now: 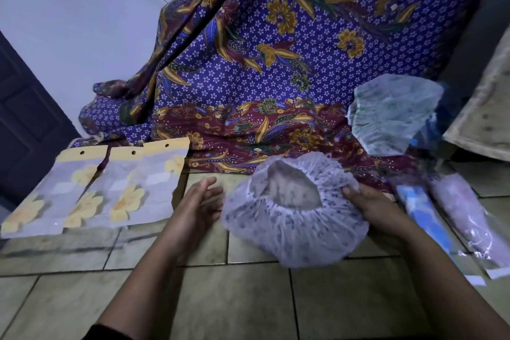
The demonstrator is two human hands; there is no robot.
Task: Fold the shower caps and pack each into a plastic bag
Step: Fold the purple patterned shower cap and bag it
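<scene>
1. Gripping the shower cap by its right rim with the right hand.
2. Holding the left hand open, just beside the cap's left edge.
3. Suspending it between both hands, mouth up, above the floor.

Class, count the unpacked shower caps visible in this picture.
2. A spotted cap, centre, pinched by the right hand; a pale cap on the patterned cloth, far right. Others may be hidden.

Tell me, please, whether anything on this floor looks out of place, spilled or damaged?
Nothing stands out. The right hand grips the white blue-patterned plastic shower cap, unfolded; the left hand is open beside it. The flat yellow-flowered plastic bags overlap slightly but look intact.
</scene>
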